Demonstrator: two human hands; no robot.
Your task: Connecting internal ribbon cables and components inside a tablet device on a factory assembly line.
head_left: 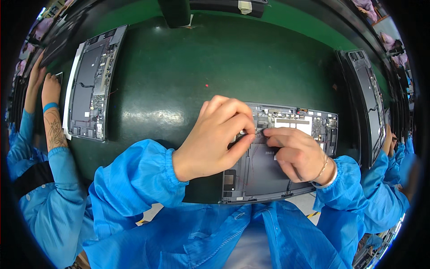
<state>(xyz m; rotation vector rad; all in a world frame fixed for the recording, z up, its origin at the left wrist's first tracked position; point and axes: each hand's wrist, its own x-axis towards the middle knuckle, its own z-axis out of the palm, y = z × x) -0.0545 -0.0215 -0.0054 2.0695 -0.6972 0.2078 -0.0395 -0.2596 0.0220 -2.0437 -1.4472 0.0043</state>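
Observation:
An opened laptop base (pixel 268 172) lies on the green table in front of me, its inside facing up with dark battery cells and circuit boards along the far side. Over its upper left part, my left hand (pixel 219 134) is closed, thumb and forefinger pinched together. Whatever sits between those fingertips is too small to make out. Close beside them, my right hand (pixel 300 152) rests over the boards and battery with fingers bent inward, the foremost fingertips almost meeting the left ones. What they grip, if anything, is hidden. A pale rectangular plate (pixel 293 123) shows behind the right hand.
Another opened laptop base (pixel 92 83) lies at the left on a white sheet. A third one (pixel 366 89) stands at the right beside a dark edge. A dark post (pixel 174 12) rises at the table's far side. A co-worker's tattooed forearm (pixel 54 125) reaches in at left.

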